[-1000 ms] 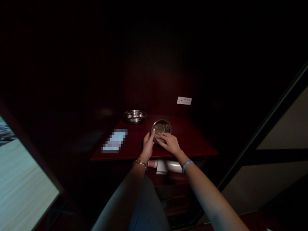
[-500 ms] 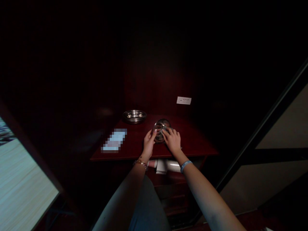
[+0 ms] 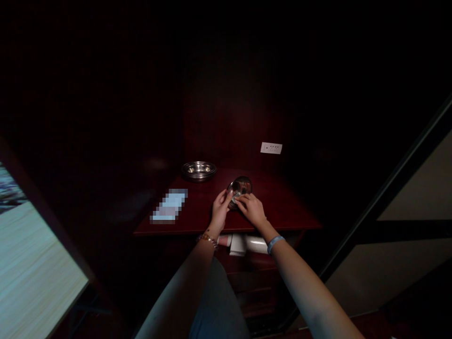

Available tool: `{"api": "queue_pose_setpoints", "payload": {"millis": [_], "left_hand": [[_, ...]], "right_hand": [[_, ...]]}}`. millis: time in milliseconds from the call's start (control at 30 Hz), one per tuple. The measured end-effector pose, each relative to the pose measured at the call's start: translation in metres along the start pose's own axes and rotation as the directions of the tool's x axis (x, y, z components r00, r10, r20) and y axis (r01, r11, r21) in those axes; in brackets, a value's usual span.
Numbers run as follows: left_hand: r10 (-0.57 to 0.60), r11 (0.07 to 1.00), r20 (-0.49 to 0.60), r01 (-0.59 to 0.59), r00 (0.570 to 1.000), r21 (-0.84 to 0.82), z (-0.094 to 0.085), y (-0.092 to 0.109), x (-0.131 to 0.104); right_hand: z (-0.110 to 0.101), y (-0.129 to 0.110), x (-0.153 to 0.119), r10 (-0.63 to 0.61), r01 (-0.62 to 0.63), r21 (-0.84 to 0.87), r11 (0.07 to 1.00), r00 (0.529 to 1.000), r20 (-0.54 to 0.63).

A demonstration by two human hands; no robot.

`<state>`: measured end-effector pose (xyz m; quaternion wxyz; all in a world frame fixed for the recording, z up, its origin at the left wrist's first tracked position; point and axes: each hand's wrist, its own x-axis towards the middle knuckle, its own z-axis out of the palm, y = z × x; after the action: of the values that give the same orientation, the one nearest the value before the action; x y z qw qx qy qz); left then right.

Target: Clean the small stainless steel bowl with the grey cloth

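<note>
My left hand (image 3: 219,208) grips a shiny round metal bowl (image 3: 243,184) by its left rim, thumb on the inside. The bowl is tilted with its inner side towards me, over the front half of the dark red shelf (image 3: 197,220). My right hand (image 3: 251,208) has its fingers pinched together at the lower inside of the bowl. A small pale bit shows at those fingertips, too small to name. Behind and to the left, a stack of metal bowls (image 3: 198,172) rests on the shelf.
A blurred-out pale rectangle (image 3: 169,205) lies at the shelf's left. On the back wall sits a white socket plate (image 3: 271,148). Below the shelf are a white box (image 3: 238,245) and a pale roll (image 3: 257,244). A light wooden table (image 3: 38,268) stands at far left.
My right hand has drawn down towards me inside the bowl, and its fingers are closer together. The bowl has tipped more to one side in my left hand.
</note>
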<state>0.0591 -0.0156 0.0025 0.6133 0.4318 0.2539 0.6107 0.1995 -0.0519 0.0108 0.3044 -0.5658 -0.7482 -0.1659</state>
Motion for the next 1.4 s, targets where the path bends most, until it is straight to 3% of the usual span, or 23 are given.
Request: {"api": "queue_pose_setpoints", "payload": {"millis": [167, 300, 433, 600, 767, 967, 1167, 1267, 1400], "left_hand": [[0.002, 1.000, 0.032, -0.003, 0.999, 0.031, 0.000, 0.003, -0.002], [0.004, 1.000, 0.034, -0.004, 0.999, 0.025, 0.001, 0.005, -0.003], [-0.015, 0.999, 0.044, 0.013, 0.999, 0.030, 0.002, 0.005, -0.004], [-0.066, 0.993, 0.078, 0.058, 0.995, 0.101, 0.005, 0.008, -0.007], [-0.132, 0.979, 0.159, 0.103, 0.979, 0.178, 0.010, 0.014, -0.014], [-0.128, 0.978, 0.187, 0.093, 0.974, 0.188, 0.011, 0.016, -0.017], [-0.111, 0.986, 0.168, 0.087, 0.980, 0.141, 0.010, 0.014, -0.014], [-0.100, 0.987, 0.156, 0.078, 0.983, 0.137, 0.010, 0.014, -0.013], [-0.104, 0.987, 0.158, 0.083, 0.982, 0.137, 0.011, 0.014, -0.015]], "right_hand": [[-0.004, 0.002, 0.000, -0.118, 0.112, 0.189, 0.976, 0.993, 0.025], [-0.005, 0.001, 0.000, -0.140, 0.131, 0.178, 0.975, 0.989, 0.040], [-0.003, 0.000, 0.000, -0.030, 0.030, 0.007, 1.000, 0.999, 0.040], [-0.002, 0.002, -0.002, 0.160, -0.174, -0.184, 0.967, 0.983, -0.088], [-0.003, 0.006, -0.004, 0.241, -0.270, -0.098, 0.958, 0.941, -0.236], [-0.004, 0.005, -0.005, 0.098, -0.094, 0.031, 0.995, 0.967, -0.237], [-0.009, 0.000, -0.003, -0.059, 0.054, -0.044, 0.998, 0.990, -0.128], [-0.011, -0.002, -0.003, -0.006, -0.006, -0.106, 0.994, 0.993, -0.115], [-0.008, -0.002, -0.003, 0.177, -0.201, -0.140, 0.970, 0.970, -0.168]]}}
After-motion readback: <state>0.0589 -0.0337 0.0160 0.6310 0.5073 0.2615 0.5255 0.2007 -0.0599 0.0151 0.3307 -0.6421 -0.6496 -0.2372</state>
